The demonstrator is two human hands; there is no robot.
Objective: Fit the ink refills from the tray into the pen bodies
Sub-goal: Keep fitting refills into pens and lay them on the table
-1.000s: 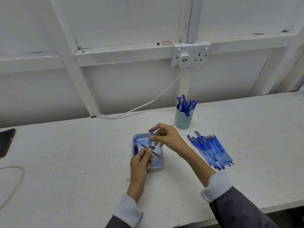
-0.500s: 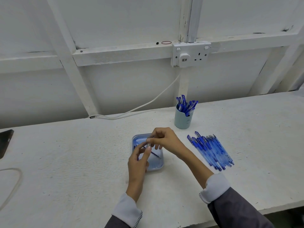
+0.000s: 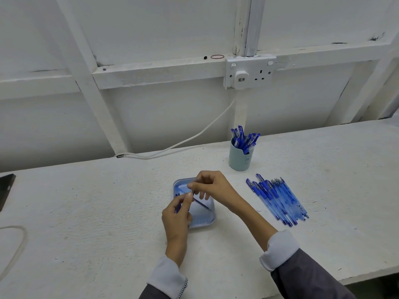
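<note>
A light blue tray (image 3: 204, 223) lies on the white bench, with a thin dark blue ink refill (image 3: 203, 204) slanting across it. Over the tray my left hand (image 3: 177, 215) grips a clear pen body, which my fingers mostly hide. My right hand (image 3: 213, 186) pinches the pen's upper end, so thumb and fingertips of both hands meet above the tray's far left corner. I cannot tell whether a refill sits inside the pen.
Several blue pens (image 3: 278, 199) lie in a row to the right of the tray. Behind them stands a pale green cup (image 3: 240, 161) holding more pens. A white cable (image 3: 183, 142) runs along the wall from the socket (image 3: 249, 72). A dark object (image 3: 5, 186) sits at the left edge.
My right hand has come down onto my left, closing the gap between them. The pen, which stood upright between them, is now almost hidden by my fingers.
</note>
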